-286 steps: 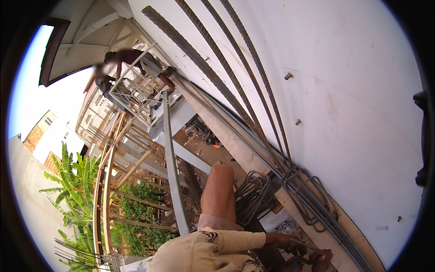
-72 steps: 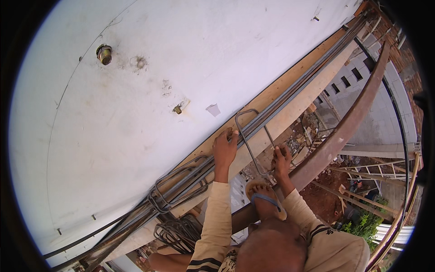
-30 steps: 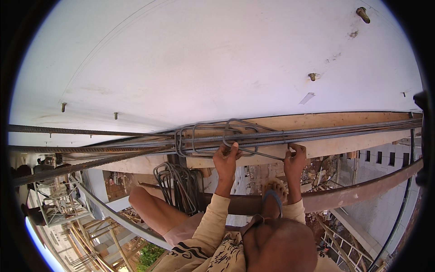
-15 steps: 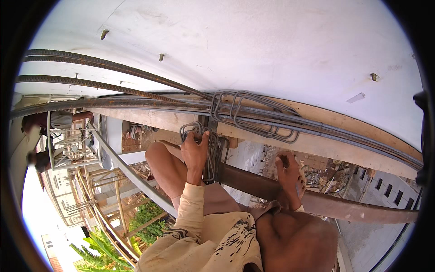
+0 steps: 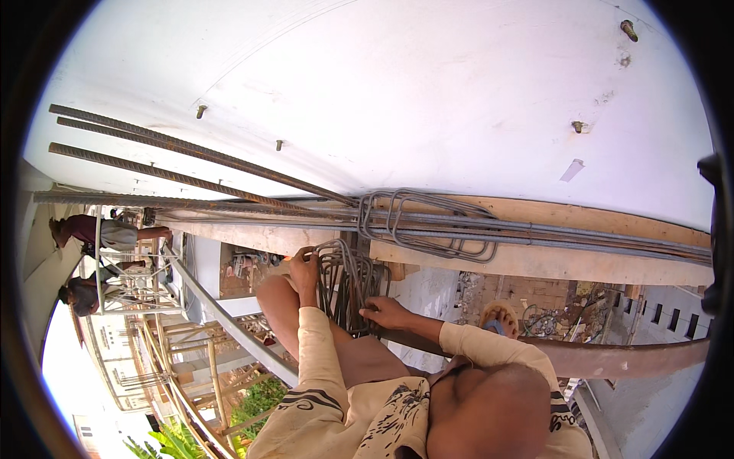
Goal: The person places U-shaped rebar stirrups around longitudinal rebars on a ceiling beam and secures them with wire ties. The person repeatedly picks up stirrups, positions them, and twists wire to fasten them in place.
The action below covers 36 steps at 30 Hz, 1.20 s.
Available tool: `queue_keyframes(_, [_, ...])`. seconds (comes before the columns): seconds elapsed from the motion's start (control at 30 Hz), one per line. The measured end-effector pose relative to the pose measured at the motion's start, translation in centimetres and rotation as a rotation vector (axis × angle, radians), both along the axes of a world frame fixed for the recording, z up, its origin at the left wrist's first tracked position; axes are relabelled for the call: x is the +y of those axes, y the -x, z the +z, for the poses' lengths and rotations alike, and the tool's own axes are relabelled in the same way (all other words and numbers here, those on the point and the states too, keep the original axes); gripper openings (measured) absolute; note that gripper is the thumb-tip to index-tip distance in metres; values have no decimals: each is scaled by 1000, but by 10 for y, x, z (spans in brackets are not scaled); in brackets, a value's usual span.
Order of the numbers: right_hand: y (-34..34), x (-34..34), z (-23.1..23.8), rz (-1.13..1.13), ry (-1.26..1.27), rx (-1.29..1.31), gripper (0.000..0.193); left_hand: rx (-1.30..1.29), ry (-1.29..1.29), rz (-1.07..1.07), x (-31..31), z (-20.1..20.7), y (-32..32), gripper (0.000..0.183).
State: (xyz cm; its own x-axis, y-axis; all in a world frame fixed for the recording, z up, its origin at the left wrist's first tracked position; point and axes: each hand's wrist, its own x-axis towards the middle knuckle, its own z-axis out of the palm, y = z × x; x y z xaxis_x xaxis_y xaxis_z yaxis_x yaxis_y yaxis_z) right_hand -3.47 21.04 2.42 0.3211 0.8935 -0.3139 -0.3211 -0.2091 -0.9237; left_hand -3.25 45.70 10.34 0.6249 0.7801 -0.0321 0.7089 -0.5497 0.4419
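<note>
Fingers of the left hand (image 5: pixel 303 268) were curled narrowly over the upper left end of the stirrups (image 5: pixel 344 287), while those of the right hand (image 5: pixel 384 312) were bunched, thumb close to fingertips, against the bundle's lower right side. Whether a single wire was gripped by either could not be told. The bundle was placed beside the bent knee (image 5: pixel 275 294), just below the plank (image 5: pixel 535 264); how it was supported was hidden. Several rings (image 5: pixel 392 220) were already set around the bars (image 5: pixel 566 236) along the wall (image 5: pixel 459 99). The step in hand was judged to be the sorting out of another stirrup. For the next move, one wire loop would need to be freed from its tangled neighbours, with the rest kept steady above the open drop.
</note>
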Motion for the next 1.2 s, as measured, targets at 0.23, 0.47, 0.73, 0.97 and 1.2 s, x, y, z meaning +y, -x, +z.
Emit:
queue_keyframes(0.23, [-13,-33,36,-370,-177,-228,22,-223,102,-84,-35,47,-15,26])
queue_keyframes(0.47, [-33,-187,54,-618,-32,181,25,-132,355,-457,-170,65,-61,25])
queue_keyframes(0.73, [-10,-361,43,-1157,438,-40,35,-34,316,-1035,-368,1,-132,25])
queue_keyframes(0.97, [-44,-400,17,-1289,459,-155,42,-22,34,-1218,-426,-21,-157,33])
queue_keyframes(1.2, [-69,-422,23,-1138,576,-273,40,82,72,-1275,-438,-23,-157,34])
